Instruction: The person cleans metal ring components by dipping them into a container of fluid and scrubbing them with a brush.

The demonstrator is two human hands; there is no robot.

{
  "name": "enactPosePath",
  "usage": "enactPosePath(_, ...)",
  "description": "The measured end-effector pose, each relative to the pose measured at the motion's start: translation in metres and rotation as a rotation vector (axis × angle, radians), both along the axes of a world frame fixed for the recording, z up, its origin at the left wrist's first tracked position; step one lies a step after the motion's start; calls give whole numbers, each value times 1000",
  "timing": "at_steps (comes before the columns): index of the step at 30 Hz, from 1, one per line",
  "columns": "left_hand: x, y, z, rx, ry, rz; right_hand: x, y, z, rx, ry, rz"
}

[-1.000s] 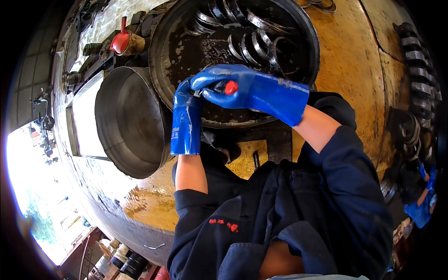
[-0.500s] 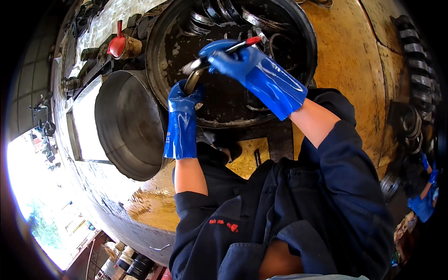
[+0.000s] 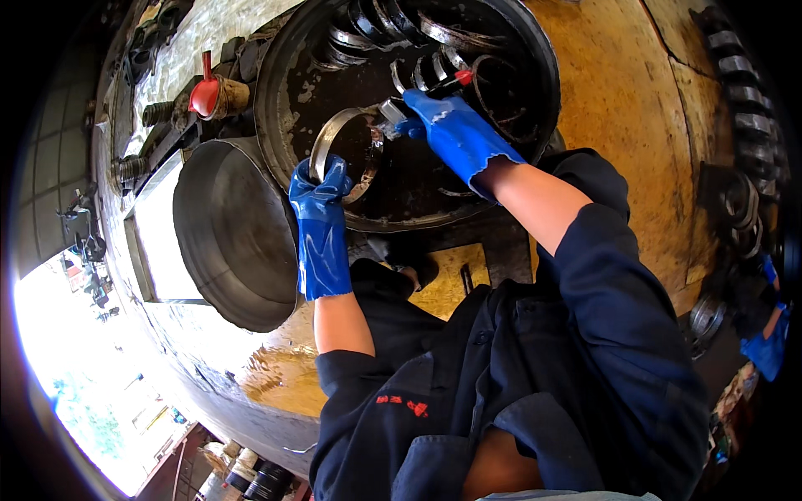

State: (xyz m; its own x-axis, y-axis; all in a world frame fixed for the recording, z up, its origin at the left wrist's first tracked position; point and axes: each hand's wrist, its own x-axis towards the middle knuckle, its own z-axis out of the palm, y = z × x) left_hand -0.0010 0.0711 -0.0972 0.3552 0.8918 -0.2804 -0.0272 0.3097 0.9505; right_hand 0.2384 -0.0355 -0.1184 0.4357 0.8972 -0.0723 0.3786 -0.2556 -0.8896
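Observation:
Both my hands wear blue rubber gloves. My left hand (image 3: 321, 196) grips the lower left of a shiny metal ring (image 3: 327, 138), which stands tilted over a large round dark tub (image 3: 553, 83). In my right hand (image 3: 455, 129) is a brush (image 3: 391, 110) with a dark handle and red end; its head is close to the ring's right side, and I cannot tell whether they touch. Dark liquid covers the tub's bottom. Several wet metal rings (image 3: 455, 35) lie in its far part, beyond my right hand.
A deep round metal pan (image 3: 238, 242) leans beside the tub on the left. Behind it are a red ladle (image 3: 203, 96) and a tan cup (image 3: 232, 100). Stacked metal rings (image 3: 739, 83) line the far right. Another person's blue-gloved hand (image 3: 770, 269) shows at the right edge.
The ring has turned so that its round opening faces me more. My right hand has moved right and slightly down with the brush, away from my left hand.

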Motion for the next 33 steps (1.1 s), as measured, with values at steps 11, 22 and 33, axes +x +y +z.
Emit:
enactPosePath(11, -17, 9, -5, -1, 123, 17, -13, 35, -25, -447, 287, 68)
enactPosePath(22, 2, 20, -55, -231, -138, 95, -41, 19, 45, 666, 179, 418)
enactPosePath(33, 4, 9, 3, 14, -95, 10, 19, 12, -16, 170, 464, 8)
